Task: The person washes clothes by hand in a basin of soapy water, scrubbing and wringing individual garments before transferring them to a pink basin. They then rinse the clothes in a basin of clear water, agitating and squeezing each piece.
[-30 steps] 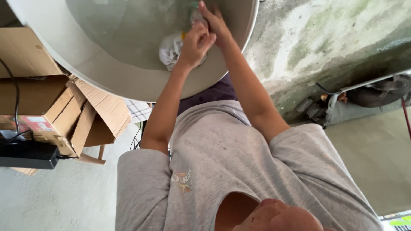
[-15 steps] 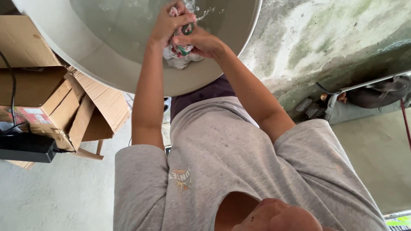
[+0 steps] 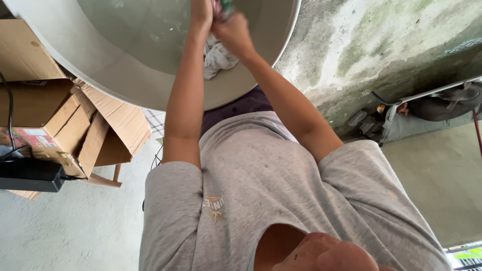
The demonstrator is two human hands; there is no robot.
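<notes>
Cloth (image 3: 217, 56) is gripped by both hands over a large round basin (image 3: 100, 65), which fills the top of the head view. The left hand (image 3: 202, 12) is closed around the upper part of the bundle at the top edge of the frame, and the right hand (image 3: 232, 31) is closed on it just beside the left, the two hands touching or nearly so. White folds of the cloth hang below the hands against the basin's inner wall, close to its near rim; a bit of pink and green fabric is seen between the hands at the very top. Cloudy water is held in the basin. Both bare forearms are stretched forward from the sleeves of a grey shirt (image 3: 281, 200), which takes up the lower middle of the view. Cardboard boxes (image 3: 65, 120) are stacked beside the basin on the left, with their flaps open, and a black box (image 3: 30, 174) with a cable is seen just in front of them. A stained concrete wall (image 3: 381, 45) stands to the right of the basin, and a dark bundle lies at its foot on the floor (image 3: 437, 180).
</notes>
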